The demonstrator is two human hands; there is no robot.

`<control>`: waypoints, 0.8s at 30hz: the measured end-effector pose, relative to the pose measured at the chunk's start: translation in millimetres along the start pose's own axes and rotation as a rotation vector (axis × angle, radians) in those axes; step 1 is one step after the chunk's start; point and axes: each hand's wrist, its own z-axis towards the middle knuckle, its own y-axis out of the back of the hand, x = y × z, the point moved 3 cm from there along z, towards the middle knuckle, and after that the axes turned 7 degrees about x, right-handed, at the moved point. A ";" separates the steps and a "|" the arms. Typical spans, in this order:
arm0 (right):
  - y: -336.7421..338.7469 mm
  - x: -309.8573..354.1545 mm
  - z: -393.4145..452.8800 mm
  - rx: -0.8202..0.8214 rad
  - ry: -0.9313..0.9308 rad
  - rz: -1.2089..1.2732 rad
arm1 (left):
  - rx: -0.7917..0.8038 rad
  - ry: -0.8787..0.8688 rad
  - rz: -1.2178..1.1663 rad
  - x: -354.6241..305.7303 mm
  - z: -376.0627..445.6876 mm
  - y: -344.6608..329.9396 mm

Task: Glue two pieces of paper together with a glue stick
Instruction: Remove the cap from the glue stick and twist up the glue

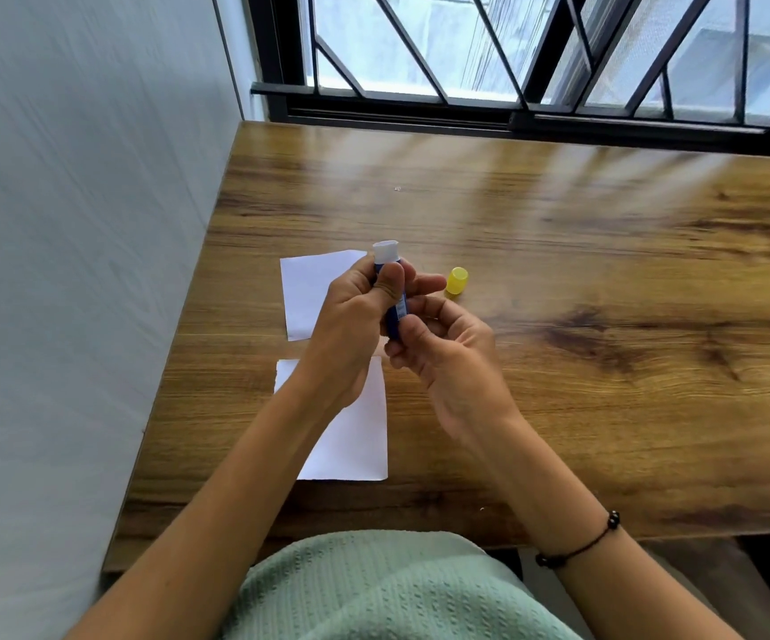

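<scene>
1. Holding the glue stick (394, 297) upright above the table (558, 270), your left hand (355, 325) clamps its barrel; your right hand (443, 353) pinches the base.
2. Cap (457, 282) is off, lying just beside.
3. Both papers (313, 293) (355, 436) lie apart, apparently unglued; spreading and pressing remain.

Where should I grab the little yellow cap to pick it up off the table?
Pinch the yellow cap across its round sides, coming straight down from above. It lies alone on the table, just right of the hands, with bare wood around it, so fingers fit on both sides. It looks tipped over, so a grip across the curved sides should stop it rolling.
</scene>
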 end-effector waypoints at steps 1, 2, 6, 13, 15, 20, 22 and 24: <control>0.2 -0.9 0.0 0.012 -0.056 0.093 | 0.000 -0.003 0.008 -0.2 0.4 0.2; 0.4 -2.4 -0.3 0.023 -0.108 0.181 | 0.001 -0.006 0.022 -0.6 0.3 0.1; -2.0 -7.1 -3.0 0.065 -0.152 0.342 | -0.009 -0.026 0.051 -0.6 0.1 -1.3; -4.1 -10.8 -6.4 0.005 -0.081 0.359 | -0.018 -0.012 0.045 0.2 0.4 -5.2; -3.4 -11.1 -7.2 -0.006 -0.105 0.343 | -0.032 -0.015 0.052 0.9 1.6 -4.6; -4.7 -12.1 -7.5 -0.018 -0.235 0.399 | -0.048 -0.040 0.102 -1.8 3.2 -4.9; -5.8 -11.6 -6.3 0.005 -0.265 0.391 | -0.050 -0.034 0.103 -2.5 2.6 -4.4; -7.0 -9.9 -5.7 0.026 -0.268 0.375 | -0.057 -0.032 0.114 -2.9 1.9 -2.2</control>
